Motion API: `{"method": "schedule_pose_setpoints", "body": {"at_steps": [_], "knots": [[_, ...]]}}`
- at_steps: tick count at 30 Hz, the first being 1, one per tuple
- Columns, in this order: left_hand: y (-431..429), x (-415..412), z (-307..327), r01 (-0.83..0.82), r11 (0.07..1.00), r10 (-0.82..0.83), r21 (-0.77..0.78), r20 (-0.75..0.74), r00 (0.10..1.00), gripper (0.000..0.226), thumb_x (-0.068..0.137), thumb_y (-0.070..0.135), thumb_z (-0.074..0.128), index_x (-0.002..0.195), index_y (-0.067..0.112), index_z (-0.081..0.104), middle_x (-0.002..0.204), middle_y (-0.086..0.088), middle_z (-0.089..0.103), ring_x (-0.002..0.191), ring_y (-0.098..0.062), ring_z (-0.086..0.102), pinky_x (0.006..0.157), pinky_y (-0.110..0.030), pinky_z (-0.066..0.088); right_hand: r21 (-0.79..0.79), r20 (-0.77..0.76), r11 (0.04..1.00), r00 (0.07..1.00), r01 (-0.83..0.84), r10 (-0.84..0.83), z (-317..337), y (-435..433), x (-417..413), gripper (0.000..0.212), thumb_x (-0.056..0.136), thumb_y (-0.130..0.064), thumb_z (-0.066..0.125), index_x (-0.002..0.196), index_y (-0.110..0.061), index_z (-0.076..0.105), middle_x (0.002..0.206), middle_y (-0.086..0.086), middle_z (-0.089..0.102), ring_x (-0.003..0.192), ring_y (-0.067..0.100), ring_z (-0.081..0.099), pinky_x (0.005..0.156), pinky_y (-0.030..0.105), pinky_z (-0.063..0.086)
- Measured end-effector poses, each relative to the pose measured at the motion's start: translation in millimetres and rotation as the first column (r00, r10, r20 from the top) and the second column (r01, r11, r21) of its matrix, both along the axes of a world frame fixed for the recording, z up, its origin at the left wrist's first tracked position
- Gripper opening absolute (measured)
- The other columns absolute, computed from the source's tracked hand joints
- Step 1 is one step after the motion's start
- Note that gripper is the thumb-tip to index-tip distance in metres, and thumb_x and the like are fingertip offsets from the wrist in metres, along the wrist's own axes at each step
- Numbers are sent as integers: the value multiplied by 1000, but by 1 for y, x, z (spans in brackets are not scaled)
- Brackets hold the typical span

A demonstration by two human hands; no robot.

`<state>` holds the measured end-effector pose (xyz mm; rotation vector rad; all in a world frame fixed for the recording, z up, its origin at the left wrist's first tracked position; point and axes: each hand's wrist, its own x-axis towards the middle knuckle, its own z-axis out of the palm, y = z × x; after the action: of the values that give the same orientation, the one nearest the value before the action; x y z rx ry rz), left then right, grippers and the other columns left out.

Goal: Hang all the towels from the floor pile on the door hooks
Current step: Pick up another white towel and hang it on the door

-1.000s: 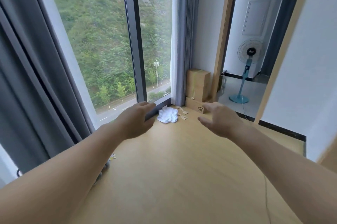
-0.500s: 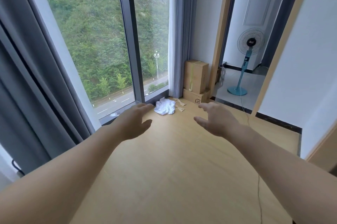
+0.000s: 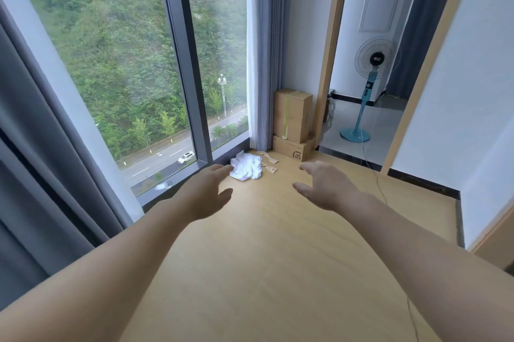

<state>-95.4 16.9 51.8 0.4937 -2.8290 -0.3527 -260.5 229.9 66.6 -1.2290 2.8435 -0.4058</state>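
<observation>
A crumpled white towel pile (image 3: 247, 167) lies on the wooden floor against the window sill, in the far corner. My left hand (image 3: 207, 192) is stretched out ahead, fingers apart and empty, its fingertips overlapping the pile's left edge in the picture but well short of it. My right hand (image 3: 324, 185) reaches forward to the right of the pile, also spread and holding nothing. No door hooks are in view.
Two stacked cardboard boxes (image 3: 292, 121) stand in the corner behind the pile, with paper scraps (image 3: 269, 165) beside it. A blue standing fan (image 3: 367, 91) is beyond the doorway, its cord (image 3: 375, 174) trailing over the floor. Grey curtains (image 3: 41, 160) hang at left.
The view has lifted and shifted slightly; the towel pile and boxes sit a little higher and left in the frame. Both hands stay outstretched and empty, with fingers a bit more spread.
</observation>
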Motion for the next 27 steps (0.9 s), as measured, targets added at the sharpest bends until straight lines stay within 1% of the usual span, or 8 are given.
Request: {"method": "schedule_pose_setpoints", "body": {"at_steps": [6,9,14,18,22,27], "knots": [[-70,-38,4,44,999,-44,2,-3,999,56,93,29,53,146,21,34,144,6,41,128,-16,43,96,-27,36,-5,26,1000,999,24,-24,-5,-75,-21,54,91,-48,54,138,-22,45,135,5,52,120,22,51,96,38,46],[-98,-53,-3,46,998,-46,30,3,999,56,93,29,53,145,20,36,143,5,43,124,-16,46,96,-27,37,4,50,1000,998,30,-30,-11,-98,-34,55,92,-48,54,140,-23,44,137,4,51,122,22,49,97,36,45],[-130,-84,-25,27,997,-29,69,28,999,56,93,30,53,145,20,36,142,4,44,127,-17,44,101,-29,37,15,76,999,996,36,-37,-25,-125,-67,57,93,-48,53,142,-23,42,136,4,50,122,22,49,97,34,43],[-147,-118,-41,7,995,-12,102,45,999,56,94,30,53,146,22,35,144,6,42,127,-15,44,100,-27,36,47,96,998,994,39,-43,-40,-142,-108,56,93,-49,52,142,-24,42,135,4,50,120,22,50,95,34,44],[-166,-160,-56,-21,993,13,119,72,997,56,93,31,53,146,23,35,143,5,42,128,-15,43,103,-28,36,62,114,998,993,23,-30,-54,-158,-163,56,92,-49,52,141,-23,43,135,4,50,121,22,49,95,34,44],[-184,-223,-59,-70,991,60,118,88,994,54,93,29,52,145,22,36,139,6,45,124,-15,46,98,-25,36,86,134,996,991,-32,20,-61,-183,-242,58,92,-49,52,143,-23,40,138,4,48,123,22,48,96,34,43]]}}
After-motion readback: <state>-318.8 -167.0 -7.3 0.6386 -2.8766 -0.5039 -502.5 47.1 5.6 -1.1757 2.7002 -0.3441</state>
